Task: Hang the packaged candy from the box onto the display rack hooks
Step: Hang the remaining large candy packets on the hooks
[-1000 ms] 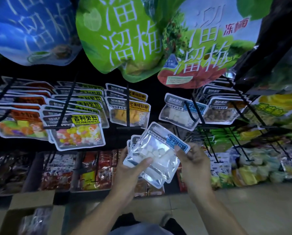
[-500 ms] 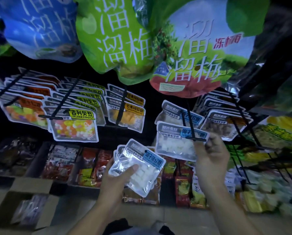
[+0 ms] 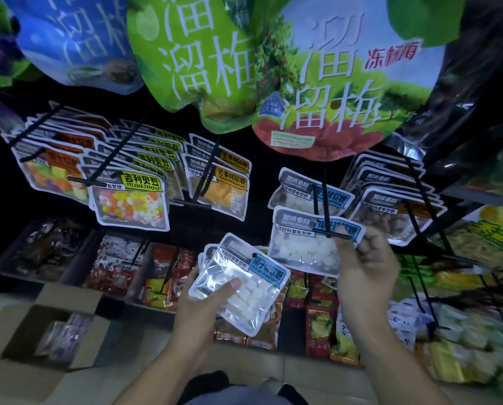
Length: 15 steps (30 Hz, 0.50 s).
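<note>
From the head camera, looking down past the person's arms, the left hand point(image 3: 203, 299) is cradling a small fanned stack of candy packets point(image 3: 240, 283), fingers underneath and the thumb pressing across the clear window of the top one. These look like light, flat pouches: glossy film that is probably slippery, soft enough to bend, with white cubes loose inside that are sagging toward the lower end. The stiffest part seems to be the printed header strip at the top, where a small punched hole is showing, so that strip is the sensible place to take hold; squeezing the window would only shift the sweets about.

The right hand point(image 3: 364, 267) is doing just that with another packet point(image 3: 305, 247). Its fingertips point(image 3: 345, 233) are pinching the blue end of the header, closed on the film. That packet is sitting at the front tip of a black hook point(image 3: 324, 200), the wire crossing its header, with one matching packet hanging behind it. I cannot tell whether the hole is fully over the tip.

Down on the floor at the left, the cardboard box point(image 3: 16, 331) is standing open with more clear packets lying inside. Neighbouring hooks are carrying rows of jelly bean packets point(image 3: 130, 206) and mango packets point(image 3: 221, 194), and large plum bags point(image 3: 332, 83) are hanging overhead.
</note>
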{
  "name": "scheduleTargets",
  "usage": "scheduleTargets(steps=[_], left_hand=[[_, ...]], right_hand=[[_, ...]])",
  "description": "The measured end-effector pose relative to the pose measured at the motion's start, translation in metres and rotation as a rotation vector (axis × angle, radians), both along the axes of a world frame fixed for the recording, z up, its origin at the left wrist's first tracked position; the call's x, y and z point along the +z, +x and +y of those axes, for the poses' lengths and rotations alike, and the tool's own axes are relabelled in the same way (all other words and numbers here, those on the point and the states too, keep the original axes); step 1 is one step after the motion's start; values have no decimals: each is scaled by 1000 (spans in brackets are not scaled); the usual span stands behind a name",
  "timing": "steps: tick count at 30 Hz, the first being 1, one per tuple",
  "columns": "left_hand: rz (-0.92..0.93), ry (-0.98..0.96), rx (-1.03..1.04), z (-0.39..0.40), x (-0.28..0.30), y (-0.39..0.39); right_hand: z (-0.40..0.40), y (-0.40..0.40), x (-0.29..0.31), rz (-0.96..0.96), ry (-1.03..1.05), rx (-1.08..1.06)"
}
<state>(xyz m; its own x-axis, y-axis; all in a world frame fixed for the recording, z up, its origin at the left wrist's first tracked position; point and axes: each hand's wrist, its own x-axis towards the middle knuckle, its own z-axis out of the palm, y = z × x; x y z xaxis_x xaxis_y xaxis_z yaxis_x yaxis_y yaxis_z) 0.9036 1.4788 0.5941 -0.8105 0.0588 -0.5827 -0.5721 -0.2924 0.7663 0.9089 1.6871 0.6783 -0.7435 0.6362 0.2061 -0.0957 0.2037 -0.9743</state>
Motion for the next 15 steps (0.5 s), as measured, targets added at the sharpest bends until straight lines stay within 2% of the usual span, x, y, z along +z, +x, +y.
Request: scheduleTargets(steps=[15], left_hand=[[40,-18,-42,4,4,6]], right_hand=[[1,-2,-7,56,-6,-22]])
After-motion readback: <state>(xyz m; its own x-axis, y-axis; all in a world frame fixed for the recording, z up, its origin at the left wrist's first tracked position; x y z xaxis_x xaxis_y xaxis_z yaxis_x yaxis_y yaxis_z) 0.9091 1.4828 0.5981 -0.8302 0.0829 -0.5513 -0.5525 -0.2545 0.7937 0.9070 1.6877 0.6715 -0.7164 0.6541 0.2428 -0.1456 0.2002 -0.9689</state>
